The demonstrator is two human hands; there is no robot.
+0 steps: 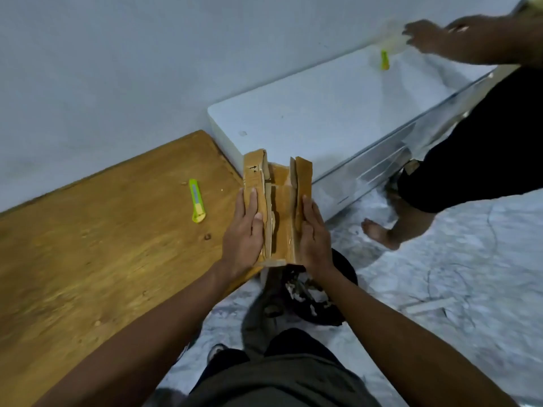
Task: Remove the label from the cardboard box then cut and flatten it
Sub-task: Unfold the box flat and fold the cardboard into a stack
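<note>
- A wooden tabletop filled the left, cut off by the picture's edge; a white chest-like unit stood beside it by the wall.
- The cardboard box lay on the tabletop's right edge, its side panels standing up, the floor between them exposed.
- The left hand pressed flat on the left panel, fingers straight and together, curled round nothing.
- The right hand pressed the right panel likewise, fingers straight.
- A green utility knife lay on the tabletop, left of the box, apart.
- Another person's hand was blurred; what it touched was unclear.
- No label could be made out.
</note>
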